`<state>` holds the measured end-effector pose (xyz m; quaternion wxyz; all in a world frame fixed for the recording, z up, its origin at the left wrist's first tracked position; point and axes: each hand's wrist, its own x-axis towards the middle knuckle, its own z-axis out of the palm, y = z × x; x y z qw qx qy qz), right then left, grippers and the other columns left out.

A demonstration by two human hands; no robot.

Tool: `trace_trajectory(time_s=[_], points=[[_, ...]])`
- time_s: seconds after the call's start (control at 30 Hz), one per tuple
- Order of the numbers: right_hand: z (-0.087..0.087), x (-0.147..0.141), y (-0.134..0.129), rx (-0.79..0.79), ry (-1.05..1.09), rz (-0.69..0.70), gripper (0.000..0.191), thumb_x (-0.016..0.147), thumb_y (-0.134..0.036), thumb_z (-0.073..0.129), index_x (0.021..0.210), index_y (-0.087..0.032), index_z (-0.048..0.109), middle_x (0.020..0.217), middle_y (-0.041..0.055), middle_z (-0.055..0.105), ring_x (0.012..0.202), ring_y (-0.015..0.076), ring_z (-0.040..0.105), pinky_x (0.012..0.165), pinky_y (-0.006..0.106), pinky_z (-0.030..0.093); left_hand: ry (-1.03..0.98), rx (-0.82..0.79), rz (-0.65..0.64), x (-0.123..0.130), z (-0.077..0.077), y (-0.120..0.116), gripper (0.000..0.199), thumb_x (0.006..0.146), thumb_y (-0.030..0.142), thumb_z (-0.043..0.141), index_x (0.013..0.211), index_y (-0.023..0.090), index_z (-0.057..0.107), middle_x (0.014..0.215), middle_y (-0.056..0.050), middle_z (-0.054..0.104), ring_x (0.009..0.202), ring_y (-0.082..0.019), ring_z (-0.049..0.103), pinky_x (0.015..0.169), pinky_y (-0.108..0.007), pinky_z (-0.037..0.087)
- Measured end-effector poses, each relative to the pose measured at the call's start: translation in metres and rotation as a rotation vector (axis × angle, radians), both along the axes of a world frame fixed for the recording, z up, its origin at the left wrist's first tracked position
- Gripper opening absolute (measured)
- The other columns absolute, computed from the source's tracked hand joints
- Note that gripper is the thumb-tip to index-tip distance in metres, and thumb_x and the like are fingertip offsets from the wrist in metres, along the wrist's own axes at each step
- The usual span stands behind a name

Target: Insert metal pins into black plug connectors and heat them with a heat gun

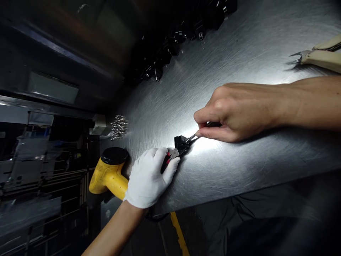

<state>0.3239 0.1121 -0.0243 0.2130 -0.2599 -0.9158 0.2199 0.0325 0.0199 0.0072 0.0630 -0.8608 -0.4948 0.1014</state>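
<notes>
Two hands work close together: my gloved left hand (150, 177) grips red-handled pliers (166, 160), and my bare right hand (234, 113) pinches black-handled pliers (193, 138) onto a small black plastic part (179, 143) between them.

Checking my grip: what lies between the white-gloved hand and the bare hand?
In the head view: a black plastic connector, red-handled pliers on one side, the tip of a thin steel tool on the other.
</notes>
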Motion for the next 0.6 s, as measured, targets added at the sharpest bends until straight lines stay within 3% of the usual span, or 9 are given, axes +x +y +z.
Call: trace_trajectory(time_s=[0.17, 0.33, 0.6], points=[[-0.004, -0.003, -0.001, 0.057, 0.006, -0.010, 0.022, 0.095, -0.028, 0.060, 0.076, -0.017, 0.064, 0.054, -0.0050, 0.046, 0.049, 0.0085, 0.033, 0.051, 0.029, 0.022, -0.017, -0.002, 0.104, 0.004, -0.003, -0.006, 0.031, 0.101, 0.047, 0.047, 0.103, 0.019, 0.060, 0.081, -0.004, 0.062, 0.075, -0.023, 0.060, 0.067, -0.034, 0.042], [-0.006, -0.004, -0.006, 0.105, 0.012, -0.055, 0.025, 0.098, -0.028, 0.057, 0.075, -0.018, 0.057, 0.053, -0.0058, 0.040, 0.046, 0.0088, 0.030, 0.048, 0.028, 0.020, -0.064, 0.023, 0.165, 0.006, -0.005, -0.008, 0.030, 0.102, 0.046, 0.047, 0.104, 0.020, 0.061, 0.085, -0.005, 0.064, 0.078, -0.023, 0.062, 0.068, -0.034, 0.043], [-0.007, -0.006, -0.011, 0.051, 0.043, -0.073, 0.025, 0.101, -0.029, 0.052, 0.079, -0.018, 0.056, 0.056, -0.0049, 0.047, 0.046, 0.0090, 0.035, 0.046, 0.027, 0.023, -0.145, 0.054, 0.225, 0.004, -0.010, -0.012, 0.030, 0.101, 0.046, 0.049, 0.104, 0.019, 0.061, 0.085, -0.005, 0.063, 0.077, -0.023, 0.062, 0.067, -0.034, 0.043]])
